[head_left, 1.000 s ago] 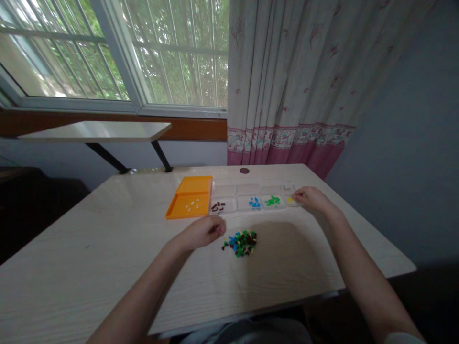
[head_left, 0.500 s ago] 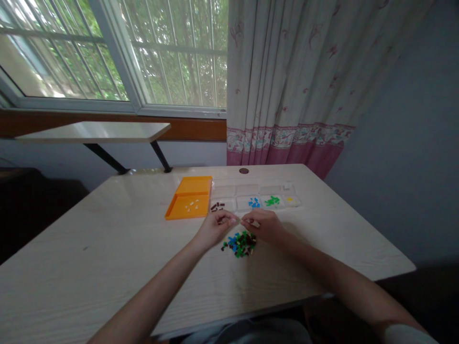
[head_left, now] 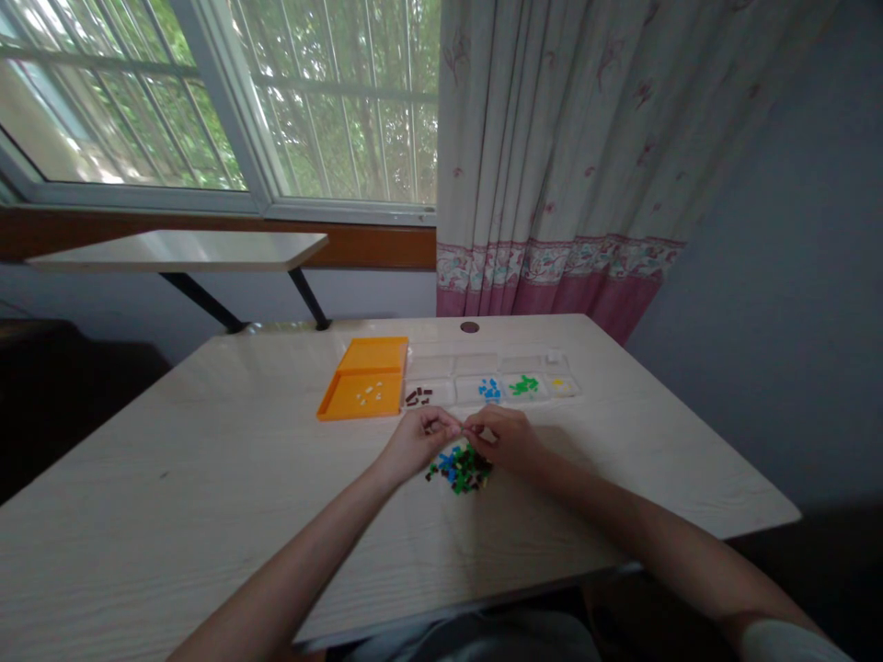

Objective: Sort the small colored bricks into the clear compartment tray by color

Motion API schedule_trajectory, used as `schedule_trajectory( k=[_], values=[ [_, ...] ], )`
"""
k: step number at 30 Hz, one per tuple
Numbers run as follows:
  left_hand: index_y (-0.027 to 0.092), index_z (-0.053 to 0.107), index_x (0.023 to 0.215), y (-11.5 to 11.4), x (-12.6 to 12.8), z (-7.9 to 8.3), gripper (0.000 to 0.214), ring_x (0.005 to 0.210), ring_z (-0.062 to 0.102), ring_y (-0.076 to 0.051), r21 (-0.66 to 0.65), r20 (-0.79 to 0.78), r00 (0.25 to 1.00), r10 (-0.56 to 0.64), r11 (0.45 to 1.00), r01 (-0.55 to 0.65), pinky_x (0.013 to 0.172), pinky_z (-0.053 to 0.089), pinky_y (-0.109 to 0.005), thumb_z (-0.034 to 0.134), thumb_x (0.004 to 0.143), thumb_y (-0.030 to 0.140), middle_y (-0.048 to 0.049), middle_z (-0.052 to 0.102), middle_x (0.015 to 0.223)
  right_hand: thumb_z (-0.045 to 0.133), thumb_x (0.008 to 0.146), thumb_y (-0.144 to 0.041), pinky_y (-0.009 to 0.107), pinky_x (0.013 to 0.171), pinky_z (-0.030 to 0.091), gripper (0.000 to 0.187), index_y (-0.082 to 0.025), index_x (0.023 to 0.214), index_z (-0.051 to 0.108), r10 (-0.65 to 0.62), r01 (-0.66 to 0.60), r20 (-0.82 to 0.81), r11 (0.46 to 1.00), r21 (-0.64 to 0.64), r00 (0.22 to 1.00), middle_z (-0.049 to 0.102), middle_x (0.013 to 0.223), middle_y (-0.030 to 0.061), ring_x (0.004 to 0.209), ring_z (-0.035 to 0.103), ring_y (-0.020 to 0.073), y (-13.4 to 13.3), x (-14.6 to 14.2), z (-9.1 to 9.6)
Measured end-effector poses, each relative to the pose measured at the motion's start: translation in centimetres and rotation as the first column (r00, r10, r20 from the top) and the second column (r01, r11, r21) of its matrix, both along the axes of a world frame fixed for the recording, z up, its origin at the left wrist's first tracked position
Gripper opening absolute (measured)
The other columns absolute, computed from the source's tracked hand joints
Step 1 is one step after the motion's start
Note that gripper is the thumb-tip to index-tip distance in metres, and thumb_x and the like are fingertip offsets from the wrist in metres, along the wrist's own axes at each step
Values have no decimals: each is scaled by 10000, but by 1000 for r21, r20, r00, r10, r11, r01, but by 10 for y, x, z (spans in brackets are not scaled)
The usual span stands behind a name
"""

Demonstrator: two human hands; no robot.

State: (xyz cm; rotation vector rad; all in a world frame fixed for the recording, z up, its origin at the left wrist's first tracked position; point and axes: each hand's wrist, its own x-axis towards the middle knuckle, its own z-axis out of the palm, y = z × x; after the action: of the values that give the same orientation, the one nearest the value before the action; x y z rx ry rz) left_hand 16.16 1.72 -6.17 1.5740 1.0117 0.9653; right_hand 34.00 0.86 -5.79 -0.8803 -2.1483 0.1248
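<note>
Just above one brick pile (head_left: 461,467), left hand (head_left: 419,439) and right hand (head_left: 509,438) sit fingertip to fingertip, fingers pinched narrow.

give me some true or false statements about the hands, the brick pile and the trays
1. The left hand and right hand come together, fingertips close, just behind the mixed pile. True.
2. The orange tray holds red pieces. False: it holds a few white pieces.
3. In the clear tray, blue pieces and green pieces lie in neighbouring compartments. True.
4. The mixed pile lies inside the clear tray. False: it lies on the table, on the near side of that tray.
</note>
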Motion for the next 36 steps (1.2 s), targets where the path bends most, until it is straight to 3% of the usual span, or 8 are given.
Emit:
schedule_trajectory(
  k=[4,7,9,13,18,29,33,36],
  values=[
    [117,627,730,0,-3,7,250,613,534,-121,40,-71,997,-21,999,24,568,395,-217,608,693,363,-46,632,697,531,759,-207,202,589,419,65,-191,762,595,9,-9,-16,1000,-5,1000,609,664,2,616,555,107,1,2,1],
    [129,642,755,1,-16,21,228,573,483,-100,162,-251,968,-19,985,61,524,346,-192,586,715,347,-22,596,661,522,774,-205,197,555,402,67,-193,766,588,9,-9,-63,1000,-5,998,591,658,-2,586,526,97,5,8,4],
    [140,642,736,1,-29,29,201,549,453,-89,192,-379,921,-85,967,168,499,318,-180,571,727,328,-2,561,621,521,783,-213,198,524,390,66,-195,771,582,-7,8,-123,1000,5,992,574,643,-7,544,498,89,8,14,7],
    [142,611,682,-1,-51,36,188,523,435,-81,19,-519,783,-342,912,411,487,314,-173,586,711,326,24,523,577,521,789,-247,224,542,409,72,-201,770,572,-59,72,-213,996,54,975,555,611,-8,542,498,104,12,25,15],
    [155,601,674,-3,-54,27,218,545,457,-85,-13,-603,700,-383,882,471,506,320,-179,648,647,365,31,541,618,516,792,-268,238,552,423,88,-204,769,572,-94,118,-245,990,83,965,543,589,-8,543,502,113,11,30,20],
    [158,594,660,-6,-48,21,40,551,444,-84,51,-649,674,-354,863,502,532,323,-182,568,641,181,27,540,638,510,803,-245,228,525,396,74,-198,781,562,-72,106,-277,988,109,958,540,621,-10,492,442,95,7,29,23],
    [145,603,696,-4,-51,22,104,552,445,-86,73,-634,692,-346,864,499,526,324,-181,501,679,149,10,550,646,536,774,-252,228,524,394,74,-195,742,571,-168,187,-265,981,47,949,548,634,-6,490,436,95,18,40,25],
    [138,596,719,-3,-50,27,132,555,439,-92,126,-596,753,-278,894,430,520,323,-183,469,728,172,0,538,629,541,765,-264,224,502,373,91,-185,749,584,-265,270,-231,963,-11,936,557,657,-1,473,406,90,34,61,24]
  ],
)
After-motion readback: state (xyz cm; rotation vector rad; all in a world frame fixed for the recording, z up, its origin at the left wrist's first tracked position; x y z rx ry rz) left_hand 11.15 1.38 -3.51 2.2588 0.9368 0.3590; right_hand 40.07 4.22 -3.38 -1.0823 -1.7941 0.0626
